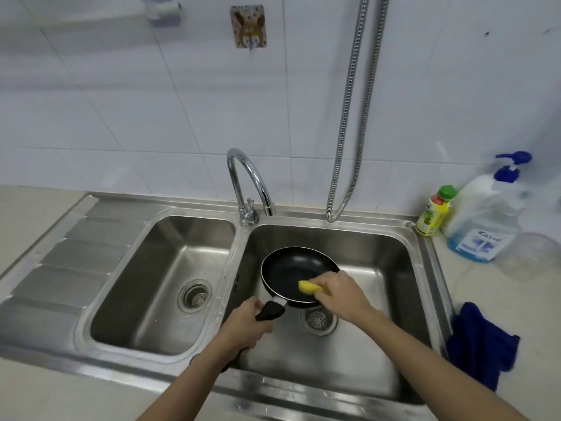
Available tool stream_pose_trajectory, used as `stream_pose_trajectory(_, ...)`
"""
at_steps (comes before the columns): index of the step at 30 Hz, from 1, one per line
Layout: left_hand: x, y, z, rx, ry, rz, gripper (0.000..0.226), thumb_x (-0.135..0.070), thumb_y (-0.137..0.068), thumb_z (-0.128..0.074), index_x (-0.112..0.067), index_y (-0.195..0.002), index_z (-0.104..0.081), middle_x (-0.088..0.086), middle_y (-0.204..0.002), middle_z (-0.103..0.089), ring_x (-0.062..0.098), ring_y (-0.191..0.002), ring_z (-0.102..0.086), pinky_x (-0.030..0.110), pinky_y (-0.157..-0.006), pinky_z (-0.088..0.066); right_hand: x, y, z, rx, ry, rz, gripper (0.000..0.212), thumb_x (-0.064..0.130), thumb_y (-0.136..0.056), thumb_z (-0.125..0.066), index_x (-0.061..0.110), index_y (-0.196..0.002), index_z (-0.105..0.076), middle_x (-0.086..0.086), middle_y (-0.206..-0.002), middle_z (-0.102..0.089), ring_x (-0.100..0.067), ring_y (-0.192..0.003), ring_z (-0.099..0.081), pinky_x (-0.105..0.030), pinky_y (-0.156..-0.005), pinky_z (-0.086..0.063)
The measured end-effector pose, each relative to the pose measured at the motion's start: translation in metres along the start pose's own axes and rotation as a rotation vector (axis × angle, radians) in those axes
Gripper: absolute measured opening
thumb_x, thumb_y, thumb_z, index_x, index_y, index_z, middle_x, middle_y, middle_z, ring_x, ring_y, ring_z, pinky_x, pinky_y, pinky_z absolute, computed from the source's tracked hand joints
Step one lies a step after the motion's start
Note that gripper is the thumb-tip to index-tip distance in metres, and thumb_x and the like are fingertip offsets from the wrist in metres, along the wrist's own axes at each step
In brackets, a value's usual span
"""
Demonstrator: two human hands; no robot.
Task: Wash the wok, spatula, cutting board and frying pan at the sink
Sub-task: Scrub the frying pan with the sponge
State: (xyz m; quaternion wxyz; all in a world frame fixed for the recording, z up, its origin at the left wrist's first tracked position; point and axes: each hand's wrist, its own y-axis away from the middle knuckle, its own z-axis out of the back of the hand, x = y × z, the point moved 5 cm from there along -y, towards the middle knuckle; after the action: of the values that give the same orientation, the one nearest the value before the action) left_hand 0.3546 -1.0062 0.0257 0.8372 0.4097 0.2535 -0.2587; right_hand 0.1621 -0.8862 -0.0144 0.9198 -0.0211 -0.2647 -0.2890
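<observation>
My left grip [243, 323] is wrapped tight around the frying pan [296, 273] handle, holding the pan over the right sink [403, 268] basin. My right grip [341, 291] presses a yellow sponge [309, 287] against its near rim.

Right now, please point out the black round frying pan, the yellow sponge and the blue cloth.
black round frying pan [288, 270], head view, on its dark inner base.
yellow sponge [307, 287], head view, on its exposed left end.
blue cloth [479, 344], head view, on its folded middle.

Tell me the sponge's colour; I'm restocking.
Yellow. The sponge shows best in the head view, under the right hand.
</observation>
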Motion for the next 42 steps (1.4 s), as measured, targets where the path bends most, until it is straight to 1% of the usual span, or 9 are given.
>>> stream_pose_trajectory(5, 0.001, -0.004, -0.005, 0.138, 0.406, 0.13, 0.005, -0.003, -0.091, -0.056, -0.002, -0.094, -0.059, 0.008, -0.06, -0.051, 0.013, -0.039, -0.046, 0.023, -0.038, -0.041, -0.016, 0.029, 0.031, -0.631, -0.452, -0.136, 0.041, 0.033, -0.088, -0.051, 0.018, -0.124, -0.063, 0.004, -0.119, -0.061, -0.015, -0.109, -0.055, -0.036, -0.095, -0.046)
stream_pose_trajectory(11, -0.006, 0.007, -0.01, 0.332, 0.387, 0.072, 0.016, -0.014, -0.1, -0.048, -0.005, -0.093, -0.058, 0.001, -0.064, -0.064, 0.013, -0.048, -0.056, 0.023, -0.043, -0.043, 0.024, 0.041, 0.013, -0.555, -0.33, 0.068, 0.041, 0.033, -0.095, -0.049, 0.027, -0.135, -0.051, 0.012, -0.141, -0.044, -0.011, -0.12, -0.043, -0.029, -0.106, -0.034)
stream_pose_trajectory(15, -0.012, 0.015, -0.019, 0.294, 0.233, -0.091, 0.021, -0.016, -0.102, -0.043, 0.003, -0.102, -0.051, 0.001, -0.069, -0.056, 0.012, -0.046, -0.046, 0.024, -0.041, -0.037, 0.054, 0.032, 0.007, -0.521, 0.005, 0.143, 0.044, 0.034, -0.097, -0.037, 0.028, -0.141, -0.042, 0.002, -0.15, -0.035, -0.019, -0.12, -0.04, -0.028, -0.103, -0.027)
stream_pose_trajectory(19, -0.007, 0.023, -0.014, 0.271, 0.105, -0.205, 0.018, -0.021, -0.1, -0.046, -0.01, -0.085, -0.047, 0.001, -0.063, -0.051, 0.013, -0.041, -0.044, 0.023, -0.037, -0.034, 0.049, 0.005, 0.018, -0.405, 0.066, 0.174, 0.045, 0.038, -0.095, -0.034, 0.031, -0.139, -0.044, 0.002, -0.149, -0.038, -0.025, -0.12, -0.044, -0.038, -0.101, -0.035)
stream_pose_trajectory(24, -0.002, 0.038, -0.024, 0.354, 0.292, -0.22, 0.021, -0.022, -0.102, -0.044, -0.005, -0.089, -0.043, 0.003, -0.066, -0.052, 0.015, -0.042, -0.042, 0.021, -0.035, -0.034, -0.013, -0.031, 0.04, -0.312, -0.227, -0.138, 0.063, 0.061, -0.082, -0.02, 0.039, -0.135, -0.047, 0.009, -0.144, -0.043, -0.024, -0.129, -0.042, -0.039, -0.105, -0.03)
stream_pose_trajectory(30, -0.007, 0.029, -0.026, 0.367, 0.502, -0.176, 0.02, -0.027, -0.103, -0.043, -0.009, -0.093, -0.04, 0.005, -0.067, -0.045, 0.012, -0.043, -0.037, 0.022, -0.037, -0.033, -0.047, -0.002, 0.032, -0.415, -0.417, -0.38, 0.043, 0.036, -0.096, -0.042, 0.029, -0.138, -0.047, -0.006, -0.137, -0.051, -0.028, -0.123, -0.049, -0.038, -0.105, -0.035)
stream_pose_trajectory(33, -0.01, 0.021, -0.024, 0.348, 0.596, -0.112, 0.018, -0.029, -0.102, -0.044, -0.013, -0.095, -0.039, 0.004, -0.069, -0.046, 0.012, -0.044, -0.034, 0.022, -0.037, -0.031, -0.028, 0.034, 0.007, -0.471, -0.536, -0.287, 0.054, 0.05, -0.091, -0.039, 0.029, -0.14, -0.044, -0.003, -0.139, -0.05, -0.019, -0.127, -0.047, -0.04, -0.107, -0.039)
stream_pose_trajectory(37, -0.017, 0.013, -0.024, 0.354, 0.631, -0.068, 0.018, -0.03, -0.102, -0.043, -0.013, -0.095, -0.039, 0.003, -0.067, -0.047, 0.011, -0.042, -0.033, 0.021, -0.036, -0.031, 0.035, 0.067, 0.003, -0.497, -0.306, -0.023, 0.047, 0.039, -0.098, -0.038, 0.028, -0.143, -0.039, 0.007, -0.152, -0.032, -0.008, -0.132, -0.032, -0.021, -0.111, -0.021)
stream_pose_trajectory(42, -0.026, 0.021, -0.031, 0.439, 0.448, -0.087, 0.02, -0.03, -0.102, -0.041, -0.013, -0.093, -0.037, 0.002, -0.064, -0.046, 0.011, -0.041, -0.034, 0.02, -0.037, -0.03, 0.072, 0.029, 0.021, -0.436, 0.111, 0.247, 0.042, 0.031, -0.1, -0.031, 0.028, -0.139, -0.045, 0.007, -0.152, -0.034, -0.023, -0.143, -0.023, -0.041, -0.117, -0.015)
